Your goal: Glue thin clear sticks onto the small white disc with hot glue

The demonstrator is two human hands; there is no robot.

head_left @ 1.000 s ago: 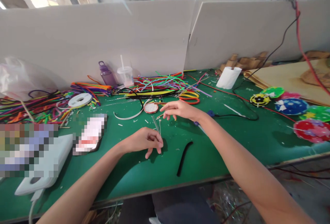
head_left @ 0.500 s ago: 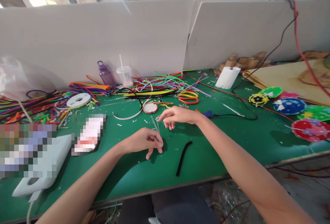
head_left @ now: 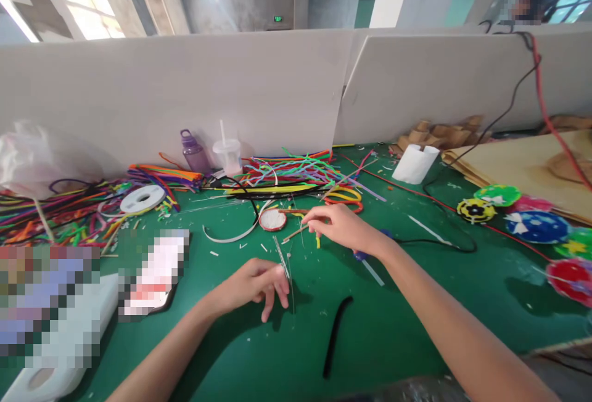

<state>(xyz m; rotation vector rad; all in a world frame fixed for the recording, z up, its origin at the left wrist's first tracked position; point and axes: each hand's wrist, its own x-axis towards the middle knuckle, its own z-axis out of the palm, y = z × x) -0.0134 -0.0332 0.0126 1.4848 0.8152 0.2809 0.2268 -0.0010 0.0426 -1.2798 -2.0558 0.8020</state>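
My left hand (head_left: pixel 268 288) pinches a few thin silvery wires (head_left: pixel 281 257) between thumb and forefinger, just above the green table; its other fingers hang loose. Further off and to the right, my right hand (head_left: pixel 340 226) has its fingertips closed around a thin tan stick (head_left: pixel 295 234) that points left. Beyond the wires sits a small round red-rimmed dish (head_left: pixel 272 219) with white contents. A blue glue gun (head_left: pixel 361 255) lies partly hidden under my right wrist, a clear glue stick (head_left: pixel 372 272) poking out. One short black pipe cleaner (head_left: pixel 337 337) rests nearer me.
Colourful pipe cleaners (head_left: pixel 296 171) are heaped at the back, beside orange-handled scissors (head_left: pixel 345 195), a lidded cup (head_left: pixel 228 156) and a purple bottle (head_left: pixel 194 152). At left are a white spool (head_left: pixel 142 198) and a phone (head_left: pixel 157 272). Bright round decorations (head_left: pixel 536 227) and a paper roll (head_left: pixel 415 164) stand right.
The view has tipped upward. My right hand, loosely curled before, now has the tan stick in its fingers and has moved slightly right. My left hand still pinches the wires.
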